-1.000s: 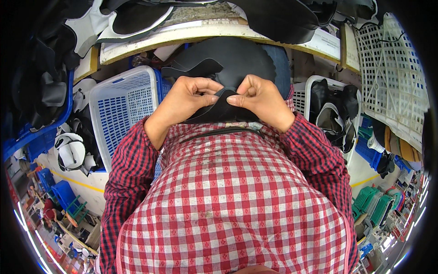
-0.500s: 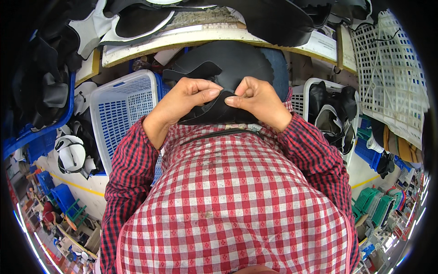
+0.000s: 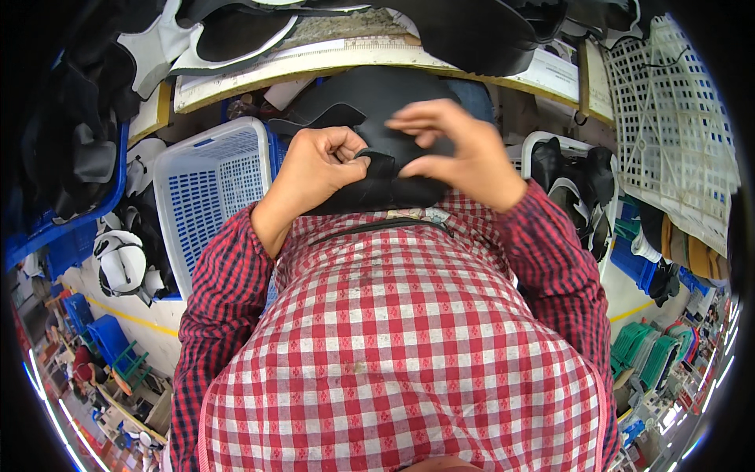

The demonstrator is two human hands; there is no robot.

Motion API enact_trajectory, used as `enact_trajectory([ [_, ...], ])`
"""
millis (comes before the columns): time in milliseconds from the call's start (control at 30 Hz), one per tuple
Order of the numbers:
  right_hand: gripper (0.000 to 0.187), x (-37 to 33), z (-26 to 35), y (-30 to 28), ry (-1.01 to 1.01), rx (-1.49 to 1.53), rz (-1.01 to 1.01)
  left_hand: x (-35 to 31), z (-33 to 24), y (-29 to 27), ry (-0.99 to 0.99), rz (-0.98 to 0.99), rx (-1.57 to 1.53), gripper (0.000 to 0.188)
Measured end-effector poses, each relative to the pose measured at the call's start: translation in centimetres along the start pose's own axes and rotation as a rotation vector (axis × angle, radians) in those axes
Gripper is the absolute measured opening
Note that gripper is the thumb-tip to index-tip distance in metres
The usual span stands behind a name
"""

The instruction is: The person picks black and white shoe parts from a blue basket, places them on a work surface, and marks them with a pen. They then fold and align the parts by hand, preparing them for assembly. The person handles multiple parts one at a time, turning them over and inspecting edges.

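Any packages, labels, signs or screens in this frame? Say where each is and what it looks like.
White paper sheet: on the bench's far right edge, flat, pale with small dark print, partly under black pieces.
No packages, signs or screens show.

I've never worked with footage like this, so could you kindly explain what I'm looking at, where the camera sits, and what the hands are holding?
There is no machine here. A fisheye camera worn on a person's head looks down over their red checked shirt, which is why straight edges bend. The left hand pinches the edge of a black curved piece held against the chest. The right hand is blurred above it, fingers spread, seemingly not gripping. A white plastic basket stands to the left, and a workbench edge runs across the top with more dark pieces on it.
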State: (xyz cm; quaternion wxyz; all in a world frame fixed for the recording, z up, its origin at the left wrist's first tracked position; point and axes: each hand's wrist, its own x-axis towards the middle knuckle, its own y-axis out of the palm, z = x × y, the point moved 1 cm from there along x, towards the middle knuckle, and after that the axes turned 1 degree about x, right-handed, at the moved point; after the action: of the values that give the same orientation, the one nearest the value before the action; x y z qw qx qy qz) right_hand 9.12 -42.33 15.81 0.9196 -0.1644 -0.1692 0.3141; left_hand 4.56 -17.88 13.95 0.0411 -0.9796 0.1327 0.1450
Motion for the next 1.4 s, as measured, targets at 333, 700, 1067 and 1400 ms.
enact_trajectory([
  [333,0.021,1.7,0.9,6.4,0.389,0.476,0.045,-0.5,-5.8,-8.7,-0.074,0.346,0.093,0.024],
  [700,0.025,1.4,-0.3,1.0,0.384,0.397,0.327,1.6,-1.8,-7.9,0.066,0.476,0.006,0.03],
  [1067,0.03,4.4,-0.3,1.6,0.41,0.225,0.462,0.3,-3.4,-6.6,-0.008,0.323,0.088,0.019],
  [1400,0.032,5.1,-0.2,1.4,0.269,0.149,0.461,0.3,-3.3,-6.0,0.048,0.271,0.091,0.018],
])
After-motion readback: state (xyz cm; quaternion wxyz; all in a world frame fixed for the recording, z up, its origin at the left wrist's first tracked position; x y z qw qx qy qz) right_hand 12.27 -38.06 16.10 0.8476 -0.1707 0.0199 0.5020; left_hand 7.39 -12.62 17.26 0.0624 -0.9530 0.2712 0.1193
